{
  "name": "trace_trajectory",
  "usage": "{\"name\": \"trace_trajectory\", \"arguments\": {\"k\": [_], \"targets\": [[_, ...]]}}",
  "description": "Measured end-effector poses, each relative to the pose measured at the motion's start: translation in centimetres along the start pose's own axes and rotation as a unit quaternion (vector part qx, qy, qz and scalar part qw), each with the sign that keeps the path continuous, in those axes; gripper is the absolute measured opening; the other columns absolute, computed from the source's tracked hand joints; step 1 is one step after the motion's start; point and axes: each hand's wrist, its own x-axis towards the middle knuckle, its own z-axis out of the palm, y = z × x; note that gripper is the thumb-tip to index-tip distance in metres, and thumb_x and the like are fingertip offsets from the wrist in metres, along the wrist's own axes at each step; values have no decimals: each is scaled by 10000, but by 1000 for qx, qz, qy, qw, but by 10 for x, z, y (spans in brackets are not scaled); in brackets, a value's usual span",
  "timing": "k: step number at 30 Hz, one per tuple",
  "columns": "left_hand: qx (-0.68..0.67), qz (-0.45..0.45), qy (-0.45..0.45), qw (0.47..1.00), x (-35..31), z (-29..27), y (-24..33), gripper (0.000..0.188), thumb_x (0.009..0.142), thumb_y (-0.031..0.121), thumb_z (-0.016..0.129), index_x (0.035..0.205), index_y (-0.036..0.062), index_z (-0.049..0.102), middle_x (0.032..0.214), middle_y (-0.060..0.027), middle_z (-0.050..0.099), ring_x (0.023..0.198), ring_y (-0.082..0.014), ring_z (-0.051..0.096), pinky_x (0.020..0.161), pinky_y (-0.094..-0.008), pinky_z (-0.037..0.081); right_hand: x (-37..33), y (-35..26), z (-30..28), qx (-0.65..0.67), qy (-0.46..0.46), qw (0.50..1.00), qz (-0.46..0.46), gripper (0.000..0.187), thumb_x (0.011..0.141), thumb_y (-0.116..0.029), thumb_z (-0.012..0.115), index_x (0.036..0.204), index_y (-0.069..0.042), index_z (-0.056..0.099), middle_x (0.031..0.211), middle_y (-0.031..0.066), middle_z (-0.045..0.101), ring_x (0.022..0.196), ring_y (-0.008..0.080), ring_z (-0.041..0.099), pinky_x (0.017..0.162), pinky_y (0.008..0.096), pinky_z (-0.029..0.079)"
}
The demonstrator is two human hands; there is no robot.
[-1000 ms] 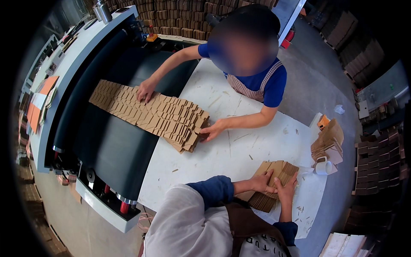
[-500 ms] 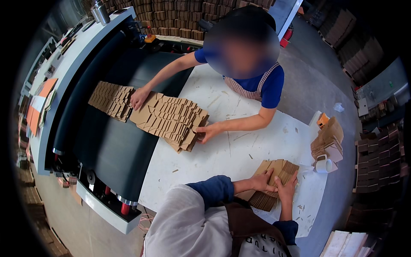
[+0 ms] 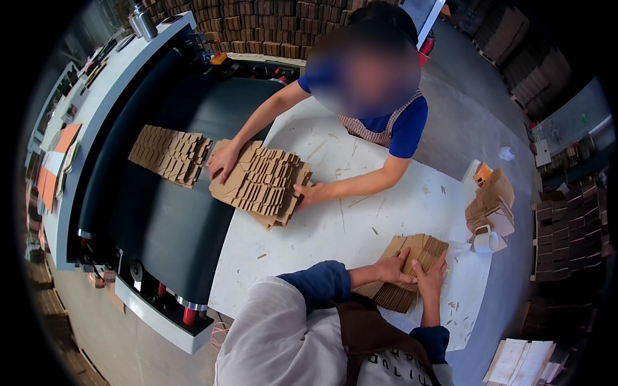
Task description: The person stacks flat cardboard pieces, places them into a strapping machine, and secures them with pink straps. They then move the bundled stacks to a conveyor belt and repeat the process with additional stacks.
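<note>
At the lower right of the white table (image 3: 302, 248), a stack of folded brown cardboard pieces (image 3: 394, 297) lies fanned under my two hands. My left hand (image 3: 394, 269) grips it from the left, fingers across the top. My right hand (image 3: 430, 276) holds the right side, its thumb close to my left hand. Across the table, a co-worker in a blue shirt and checked apron has both hands on a bigger cardboard pile (image 3: 257, 183), partly on the table and partly over the dark belt (image 3: 187, 238).
Another row of cardboard (image 3: 168, 154) lies on the belt at the left. A white mug (image 3: 486, 241) and crumpled brown paper (image 3: 492, 199) sit at the table's right edge. Small cardboard scraps dot the tabletop. Cardboard stacks (image 3: 264, 29) line the back.
The co-worker has pulled the bigger pile together toward the right, and a gap has opened between it and the row on the belt. My hands keep nearly the same hold.
</note>
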Motion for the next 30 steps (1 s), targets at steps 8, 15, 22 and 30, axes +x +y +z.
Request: {"name": "trace_trajectory", "arguments": {"k": [8,15,22,30], "targets": [[-2,1,-5,1000,1,-2,2,1294,665,740,652,1496,-30,26,1455,-332,294,1293,-428,420,1046,-406,383,1,4,0,11,9,1000,-6,1116,718,-459,764,1492,6,108,1438,329,268,1266,454,410,1023,445,398],[2,1,-1,1000,1,-1,-2,1282,675,722,658,1495,-33,24,1452,-333,297,1299,-428,412,1050,-408,378,-1,0,1,1,8,1000,0,1114,712,-449,770,1491,3,114,1431,335,277,1262,463,410,1025,450,396],[-6,11,2,1000,2,1,-3,1275,680,699,670,1486,-56,34,1449,-336,296,1313,-421,397,1059,-400,370,-1,1,1,4,10,1000,-2,1112,712,-450,769,1491,-1,114,1434,330,277,1266,463,408,1025,453,397],[1,12,8,1000,2,1,-4,1274,675,703,669,1484,-59,46,1428,-340,326,1294,-421,423,1048,-403,384,0,-2,1,0,7,1000,3,1121,712,-456,769,1492,2,108,1440,321,270,1258,461,421,1021,448,404]]}}
